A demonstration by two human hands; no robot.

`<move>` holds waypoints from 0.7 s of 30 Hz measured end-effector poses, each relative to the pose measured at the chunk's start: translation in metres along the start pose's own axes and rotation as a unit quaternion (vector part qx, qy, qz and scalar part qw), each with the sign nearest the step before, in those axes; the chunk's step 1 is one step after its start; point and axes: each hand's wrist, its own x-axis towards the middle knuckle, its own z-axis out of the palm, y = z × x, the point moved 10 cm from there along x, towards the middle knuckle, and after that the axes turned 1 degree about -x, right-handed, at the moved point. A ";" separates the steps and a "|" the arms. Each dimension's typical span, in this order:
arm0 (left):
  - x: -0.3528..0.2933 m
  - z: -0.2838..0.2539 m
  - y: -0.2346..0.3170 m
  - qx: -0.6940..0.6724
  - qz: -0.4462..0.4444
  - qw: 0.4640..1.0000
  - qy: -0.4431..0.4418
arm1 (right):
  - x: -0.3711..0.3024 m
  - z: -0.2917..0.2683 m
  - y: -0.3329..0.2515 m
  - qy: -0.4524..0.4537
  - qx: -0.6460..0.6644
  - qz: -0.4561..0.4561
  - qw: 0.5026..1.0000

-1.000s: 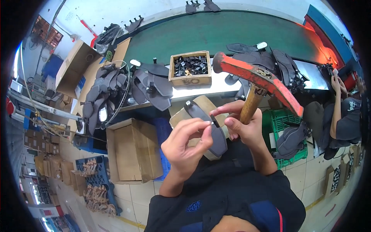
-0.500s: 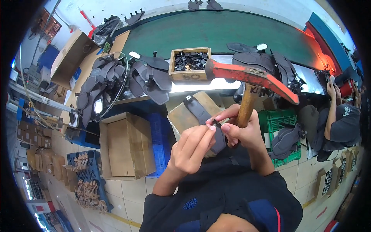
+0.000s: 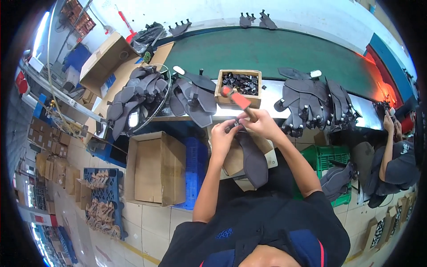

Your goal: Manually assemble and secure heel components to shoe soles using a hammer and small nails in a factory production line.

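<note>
A dark grey shoe sole (image 3: 254, 163) lies lengthwise over a pale worn board (image 3: 234, 161) in front of me, its wide end nearest my body. At its narrow far end my left hand (image 3: 222, 139) pinches a small black piece (image 3: 236, 123) with thumb and fingers. My right hand (image 3: 262, 124) is closed round the wooden handle of a hammer (image 3: 241, 99), and its fingertips meet the left hand's at the piece. The red hammer head points away, in front of the parts box. How the piece sits on the sole is hidden by the fingers.
A wooden box (image 3: 219, 99) of small black parts stands on the bench ahead, soles piled left (image 3: 138, 95) and right (image 3: 307, 98). Beyond runs a green conveyor belt (image 3: 267, 49). An open carton (image 3: 153, 169), blue crate (image 3: 194, 173) and green crate (image 3: 331, 153) flank me. A co-worker (image 3: 396, 162) sits right.
Both hands have moved away from my body to the sole's far end, bringing the small black piece there. The hammer has swung round and lower, and the view has shifted.
</note>
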 end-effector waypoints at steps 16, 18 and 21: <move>-0.018 -0.011 0.022 0.000 0.022 1.000 0.002 | -0.026 0.010 -0.050 -0.027 -0.151 -0.149 0.977; -0.017 -0.013 0.026 -0.032 0.036 0.999 0.011 | -0.027 0.008 -0.051 -0.018 -0.168 -0.147 0.975; -0.015 -0.007 0.031 -0.013 0.023 1.000 -0.014 | -0.035 0.000 -0.059 0.016 -0.190 -0.181 0.965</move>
